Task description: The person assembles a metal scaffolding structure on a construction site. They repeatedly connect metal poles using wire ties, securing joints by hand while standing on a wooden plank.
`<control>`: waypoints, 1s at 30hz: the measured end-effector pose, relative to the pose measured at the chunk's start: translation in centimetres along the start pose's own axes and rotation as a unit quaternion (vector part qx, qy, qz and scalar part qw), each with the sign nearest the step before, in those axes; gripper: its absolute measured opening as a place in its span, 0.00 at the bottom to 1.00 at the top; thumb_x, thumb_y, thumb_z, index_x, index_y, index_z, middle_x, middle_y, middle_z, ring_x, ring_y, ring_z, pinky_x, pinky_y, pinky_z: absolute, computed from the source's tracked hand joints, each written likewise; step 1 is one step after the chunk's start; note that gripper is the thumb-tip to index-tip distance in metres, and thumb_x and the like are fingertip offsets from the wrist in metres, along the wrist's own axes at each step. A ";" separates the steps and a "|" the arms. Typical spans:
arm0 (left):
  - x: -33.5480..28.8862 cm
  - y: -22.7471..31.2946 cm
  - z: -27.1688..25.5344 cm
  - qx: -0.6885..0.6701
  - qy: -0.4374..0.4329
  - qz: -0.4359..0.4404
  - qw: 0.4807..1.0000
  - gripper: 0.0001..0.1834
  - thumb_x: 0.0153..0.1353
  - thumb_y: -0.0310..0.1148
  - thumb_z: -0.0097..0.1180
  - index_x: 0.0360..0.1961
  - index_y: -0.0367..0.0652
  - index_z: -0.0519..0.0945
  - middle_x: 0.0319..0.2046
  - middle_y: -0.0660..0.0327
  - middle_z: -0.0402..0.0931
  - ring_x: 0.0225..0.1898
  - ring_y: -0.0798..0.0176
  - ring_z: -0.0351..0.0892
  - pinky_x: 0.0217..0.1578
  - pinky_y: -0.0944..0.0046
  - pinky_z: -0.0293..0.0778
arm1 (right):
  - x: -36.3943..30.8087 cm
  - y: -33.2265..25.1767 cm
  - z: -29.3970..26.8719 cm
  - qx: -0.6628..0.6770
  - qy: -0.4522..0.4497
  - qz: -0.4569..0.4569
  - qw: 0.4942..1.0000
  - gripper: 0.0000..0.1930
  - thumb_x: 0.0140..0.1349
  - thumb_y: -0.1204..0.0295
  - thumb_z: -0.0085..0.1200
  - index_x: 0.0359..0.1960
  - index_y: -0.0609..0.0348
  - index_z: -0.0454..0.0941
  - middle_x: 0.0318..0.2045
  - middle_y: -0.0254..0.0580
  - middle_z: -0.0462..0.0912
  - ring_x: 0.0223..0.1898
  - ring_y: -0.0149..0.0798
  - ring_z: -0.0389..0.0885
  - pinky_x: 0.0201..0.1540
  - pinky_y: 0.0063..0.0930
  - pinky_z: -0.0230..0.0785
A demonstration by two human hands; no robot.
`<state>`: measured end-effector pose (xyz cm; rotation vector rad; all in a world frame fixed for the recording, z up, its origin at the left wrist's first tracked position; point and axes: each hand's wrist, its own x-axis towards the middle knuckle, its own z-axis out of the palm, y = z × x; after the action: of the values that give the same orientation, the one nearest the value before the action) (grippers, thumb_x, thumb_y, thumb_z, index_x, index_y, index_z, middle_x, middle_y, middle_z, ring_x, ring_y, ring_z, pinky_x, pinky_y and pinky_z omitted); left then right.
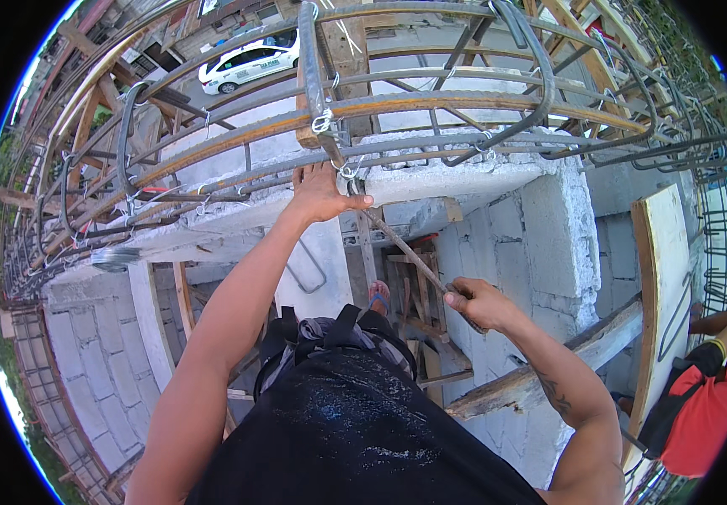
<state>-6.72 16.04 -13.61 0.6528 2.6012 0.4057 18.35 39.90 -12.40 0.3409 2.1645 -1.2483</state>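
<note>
My right hand (483, 304) is closed round the near end of a long, rusty steel bar (414, 257). From there the bar slants up and left to the rebar cage (464, 105), its far end next to a tied stirrup (319, 93). Whether that end hooks onto the stirrup is too small to tell. My left hand (324, 195) lies on the edge of the concrete ledge (431, 183), fingers stretched out under the lower bars, thumb pointing right beside the steel bar's upper end. Loops of tie wire (348, 168) bind the rods just above it.
Below me are a white board (313, 261), timber pieces and a drop between block walls (98, 358). A rough timber (548, 358) crosses at right, by an upright plywood panel (665, 278). Another person in red (704, 412) is at far right. A white car (250, 63) stands beyond the cage.
</note>
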 end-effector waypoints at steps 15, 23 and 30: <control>1.8 -0.5 -3.5 -0.001 -0.149 0.015 0.989 0.52 0.37 0.63 0.69 0.57 0.35 0.68 0.54 0.46 0.70 0.56 0.49 0.69 0.56 0.56 0.64 | -0.8 -0.4 10.0 0.732 -0.339 -0.001 0.592 0.19 0.60 0.63 0.58 0.43 0.65 0.69 0.21 0.44 0.74 0.15 0.34 0.70 0.15 0.29 0.67; 0.9 -2.3 -1.9 0.018 -0.068 0.050 0.996 0.52 0.32 0.58 0.73 0.55 0.37 0.67 0.49 0.45 0.70 0.53 0.43 0.70 0.53 0.53 0.65 | 0.1 -1.7 13.7 0.591 -0.187 0.049 0.783 0.11 0.65 0.67 0.51 0.39 0.64 0.69 0.23 0.42 0.77 0.18 0.32 0.75 0.17 0.27 0.70; 0.3 -3.6 0.2 0.121 0.050 0.139 0.982 0.55 0.28 0.68 0.67 0.50 0.33 0.69 0.51 0.44 0.67 0.59 0.42 0.62 0.56 0.41 0.58 | 1.3 -3.7 16.0 0.483 -0.098 0.061 0.868 0.08 0.65 0.70 0.49 0.36 0.63 0.70 0.24 0.38 0.75 0.20 0.28 0.73 0.19 0.25 0.67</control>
<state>-8.24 13.20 -15.25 1.1121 2.6843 0.2097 21.53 24.31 -16.52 0.6918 1.1714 -2.1069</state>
